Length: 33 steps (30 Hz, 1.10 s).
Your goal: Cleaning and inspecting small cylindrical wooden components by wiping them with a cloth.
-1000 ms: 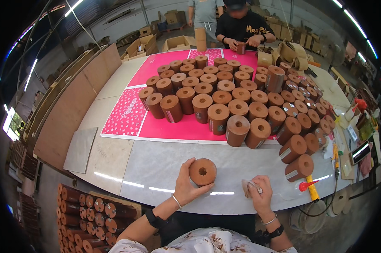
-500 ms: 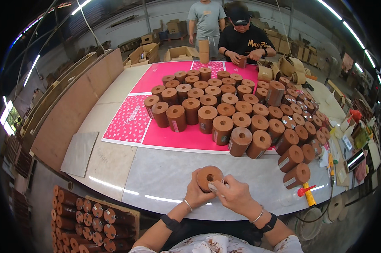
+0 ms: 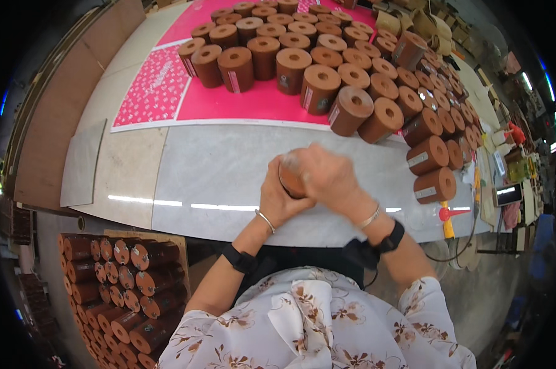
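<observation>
In the head view, the right hand [image 3: 334,178] has come in from its place apart, right of centre a second ago, and now lies over the brown cylinder [image 3: 292,179] near the middle of the frame. Half a second ago its fingertips were at the rim of the central hole; now they have moved across, and the hand hides much of the cylinder, hole included. The left hand [image 3: 279,198] keeps its hold: its fingers are wrapped around the cylinder's left and lower side, closed to its width. The right fingers are bent inward but blurred; how far they are closed, and whether the pale rag is in them, I cannot tell.

The view has also tipped downward, so the grey counter [image 3: 216,166] sits higher in the frame and the people beyond it are out of sight. The standing brown cylinders [image 3: 321,89] on the pink sheet [image 3: 253,109], across the upper part, keep their arrangement, and the yellow tube with a red nozzle [image 3: 448,227] remains at right. For the work in hand, this appears to mean that both hands are now given to this one cylinder, the left steadying it while the right works its surface.
</observation>
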Each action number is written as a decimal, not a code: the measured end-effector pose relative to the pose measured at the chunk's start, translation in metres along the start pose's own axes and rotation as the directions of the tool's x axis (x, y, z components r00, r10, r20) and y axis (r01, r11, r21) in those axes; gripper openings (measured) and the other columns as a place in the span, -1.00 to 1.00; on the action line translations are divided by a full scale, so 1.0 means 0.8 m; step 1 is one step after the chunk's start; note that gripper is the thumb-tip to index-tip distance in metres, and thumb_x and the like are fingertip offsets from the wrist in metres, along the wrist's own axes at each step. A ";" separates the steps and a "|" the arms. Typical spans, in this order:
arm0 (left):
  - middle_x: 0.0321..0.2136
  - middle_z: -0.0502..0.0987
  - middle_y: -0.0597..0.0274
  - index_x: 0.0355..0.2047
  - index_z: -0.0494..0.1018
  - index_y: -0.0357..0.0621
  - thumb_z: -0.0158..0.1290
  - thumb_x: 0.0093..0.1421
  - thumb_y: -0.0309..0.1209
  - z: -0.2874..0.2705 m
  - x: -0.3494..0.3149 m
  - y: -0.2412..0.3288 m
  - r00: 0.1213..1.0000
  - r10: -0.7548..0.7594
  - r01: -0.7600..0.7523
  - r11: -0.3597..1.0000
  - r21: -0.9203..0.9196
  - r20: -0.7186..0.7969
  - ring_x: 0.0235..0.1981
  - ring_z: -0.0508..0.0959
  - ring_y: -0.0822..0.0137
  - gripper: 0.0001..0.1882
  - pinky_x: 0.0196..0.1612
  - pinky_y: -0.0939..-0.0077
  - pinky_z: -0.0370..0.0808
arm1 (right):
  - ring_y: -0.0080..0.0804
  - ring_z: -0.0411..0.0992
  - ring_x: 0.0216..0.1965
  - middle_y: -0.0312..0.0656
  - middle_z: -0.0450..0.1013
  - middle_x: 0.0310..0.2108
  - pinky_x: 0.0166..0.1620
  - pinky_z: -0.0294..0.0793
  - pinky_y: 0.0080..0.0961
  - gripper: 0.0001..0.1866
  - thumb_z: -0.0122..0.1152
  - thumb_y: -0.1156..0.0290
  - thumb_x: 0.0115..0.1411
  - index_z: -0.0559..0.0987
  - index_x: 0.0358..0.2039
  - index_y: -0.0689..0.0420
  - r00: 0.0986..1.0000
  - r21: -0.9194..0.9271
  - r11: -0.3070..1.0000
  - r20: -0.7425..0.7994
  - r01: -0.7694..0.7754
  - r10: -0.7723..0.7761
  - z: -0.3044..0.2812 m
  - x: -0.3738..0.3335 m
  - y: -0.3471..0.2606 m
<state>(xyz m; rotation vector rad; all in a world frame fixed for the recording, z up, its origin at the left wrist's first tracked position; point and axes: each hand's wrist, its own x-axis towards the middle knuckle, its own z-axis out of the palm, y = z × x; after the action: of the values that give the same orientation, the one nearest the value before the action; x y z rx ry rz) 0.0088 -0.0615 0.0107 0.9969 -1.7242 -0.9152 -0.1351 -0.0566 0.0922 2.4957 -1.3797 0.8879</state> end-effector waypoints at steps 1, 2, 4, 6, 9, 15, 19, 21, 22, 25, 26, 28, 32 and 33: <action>-0.05 0.44 -0.03 0.10 0.17 -0.22 0.41 -0.22 -0.19 -0.004 0.005 0.011 0.999 -0.040 0.040 0.999 -0.009 -0.006 -0.05 0.51 0.11 -0.07 -0.02 0.33 0.47 | -0.26 0.44 -0.54 -0.19 0.32 -0.51 -0.57 0.42 -0.42 -0.77 0.17 0.51 -0.04 0.48 -0.30 0.12 1.000 0.002 1.000 0.016 -0.009 0.009 -0.004 -0.007 0.004; -0.05 0.44 -0.03 0.10 0.17 -0.22 0.41 -0.22 -0.19 -0.002 0.005 0.009 0.999 -0.051 0.051 0.999 -0.017 -0.001 -0.05 0.51 0.11 -0.07 -0.02 0.33 0.47 | -0.28 0.44 -0.52 -0.20 0.32 -0.51 -0.57 0.42 -0.43 -0.76 0.18 0.50 -0.05 0.49 -0.29 0.12 0.998 0.012 0.999 0.030 -0.050 0.050 -0.013 -0.014 0.008; -0.07 0.44 -0.03 0.11 0.16 -0.21 0.38 -0.20 -0.19 -0.001 -0.002 0.006 1.000 -0.028 0.028 0.998 -0.056 -0.005 -0.07 0.51 0.06 -0.09 -0.03 0.31 0.47 | -0.30 0.44 -0.51 -0.21 0.31 -0.51 -0.57 0.42 -0.44 -0.75 0.18 0.49 -0.06 0.49 -0.28 0.12 0.995 0.031 0.996 0.053 -0.084 0.082 -0.016 -0.027 -0.002; -0.07 0.44 -0.02 0.11 0.17 -0.21 0.36 -0.18 -0.19 0.002 -0.010 -0.007 0.997 -0.079 0.078 0.994 -0.078 -0.010 -0.07 0.51 0.07 -0.11 -0.02 0.30 0.46 | -0.34 0.42 -0.51 -0.23 0.33 -0.50 -0.57 0.42 -0.48 -0.77 0.18 0.50 -0.07 0.49 -0.31 0.12 0.995 0.166 0.982 -0.040 0.093 -0.087 -0.015 -0.040 -0.029; -0.04 0.43 -0.01 0.11 0.19 -0.22 0.35 -0.16 -0.18 0.012 -0.015 -0.022 0.999 0.033 -0.033 0.999 0.028 -0.004 -0.04 0.49 0.07 -0.13 0.01 0.27 0.43 | -0.37 0.42 -0.51 -0.24 0.36 -0.47 -0.53 0.42 -0.46 -0.77 0.19 0.49 -0.08 0.50 -0.32 0.11 0.989 0.181 0.975 0.043 0.131 -0.141 0.005 -0.015 -0.046; 0.02 0.37 -0.05 0.12 0.21 -0.25 0.35 -0.19 -0.15 0.020 -0.016 -0.040 0.976 0.208 -0.201 0.974 0.105 -0.062 0.01 0.42 0.00 -0.10 0.00 0.24 0.41 | -0.33 0.42 -0.51 -0.23 0.37 -0.46 -0.53 0.40 -0.45 -0.78 0.21 0.46 -0.10 0.49 -0.35 0.11 0.991 0.073 0.991 0.066 0.110 -0.115 -0.011 -0.013 -0.021; -0.01 0.37 -0.06 0.11 0.20 -0.27 0.40 -0.29 -0.12 0.012 -0.011 -0.013 0.998 -0.050 0.047 0.996 -0.081 -0.025 0.01 0.43 0.00 -0.02 0.01 0.25 0.42 | -0.33 0.41 -0.54 -0.23 0.35 -0.48 -0.55 0.40 -0.45 -0.80 0.20 0.47 -0.05 0.48 -0.35 0.11 0.996 0.058 0.998 0.092 -0.021 0.016 -0.022 -0.023 -0.022; -0.02 0.37 -0.06 0.10 0.20 -0.27 0.42 -0.32 -0.11 0.012 -0.014 -0.019 0.998 -0.050 0.048 0.994 -0.099 -0.026 0.01 0.43 0.01 0.01 0.02 0.25 0.41 | -0.30 0.40 -0.56 -0.21 0.32 -0.54 -0.57 0.38 -0.43 -0.86 0.19 0.45 0.04 0.46 -0.35 0.09 0.992 0.046 0.997 0.107 0.059 -0.063 -0.014 -0.001 -0.042; -0.03 0.38 -0.06 0.10 0.20 -0.28 0.42 -0.32 -0.10 0.011 -0.015 -0.020 0.997 -0.080 0.079 0.992 -0.095 0.001 0.01 0.43 0.01 0.01 0.02 0.26 0.41 | -0.30 0.40 -0.56 -0.21 0.32 -0.54 -0.57 0.38 -0.43 -0.86 0.19 0.45 0.04 0.46 -0.35 0.09 0.993 0.039 0.998 0.104 0.053 -0.057 -0.008 0.010 -0.029; -0.04 0.39 -0.06 0.10 0.19 -0.28 0.42 -0.32 -0.10 0.009 -0.011 -0.009 0.996 -0.085 0.088 0.992 -0.092 0.031 0.00 0.44 0.02 0.02 0.02 0.26 0.41 | -0.27 0.41 -0.57 -0.19 0.35 -0.51 -0.57 0.38 -0.39 -0.85 0.17 0.47 0.05 0.48 -0.32 0.07 0.998 -0.077 0.996 0.040 0.052 -0.049 0.007 0.023 0.022; -0.05 0.39 -0.06 0.10 0.18 -0.29 0.42 -0.31 -0.10 0.007 -0.010 -0.006 0.997 -0.069 0.071 0.993 -0.091 0.025 -0.01 0.44 0.02 0.02 0.02 0.26 0.41 | -0.27 0.41 -0.57 -0.19 0.35 -0.51 -0.57 0.38 -0.39 -0.85 0.17 0.47 0.05 0.48 -0.32 0.07 0.998 -0.081 0.995 0.036 0.055 -0.052 0.000 0.012 0.028; -0.04 0.39 -0.05 0.11 0.17 -0.26 0.43 -0.32 -0.09 0.006 -0.007 -0.007 0.997 -0.076 0.078 0.990 -0.117 0.024 0.00 0.44 0.03 0.03 0.03 0.26 0.41 | -0.25 0.41 -0.57 -0.18 0.36 -0.49 -0.57 0.38 -0.38 -0.77 0.17 0.51 -0.01 0.49 -0.27 0.09 0.998 -0.081 0.997 0.063 -0.002 0.007 -0.021 -0.022 0.020; -0.04 0.39 -0.02 0.11 0.19 -0.21 0.43 -0.33 -0.10 0.007 -0.015 -0.007 0.999 -0.033 0.034 0.998 -0.053 0.018 -0.01 0.44 0.03 0.02 0.03 0.25 0.41 | -0.23 0.40 -0.58 -0.16 0.35 -0.44 -0.58 0.37 -0.38 -0.71 0.16 0.54 -0.07 0.48 -0.25 0.17 0.996 0.088 0.995 0.075 0.047 -0.054 -0.027 -0.024 -0.027; -0.05 0.39 -0.02 0.11 0.20 -0.20 0.43 -0.33 -0.10 0.008 -0.012 -0.007 0.998 -0.051 0.053 0.995 -0.082 0.021 -0.01 0.44 0.02 0.01 0.02 0.25 0.41 | -0.24 0.39 -0.59 -0.16 0.34 -0.48 -0.58 0.37 -0.40 -0.70 0.16 0.54 -0.05 0.48 -0.22 0.17 0.996 0.044 0.997 0.069 0.060 -0.063 -0.019 -0.020 -0.016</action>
<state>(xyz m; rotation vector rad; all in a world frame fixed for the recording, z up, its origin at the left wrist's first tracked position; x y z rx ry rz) 0.0065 -0.0542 0.0002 0.9855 -1.6695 -1.0241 -0.1373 -0.0318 0.0977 2.6091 -1.3102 0.8334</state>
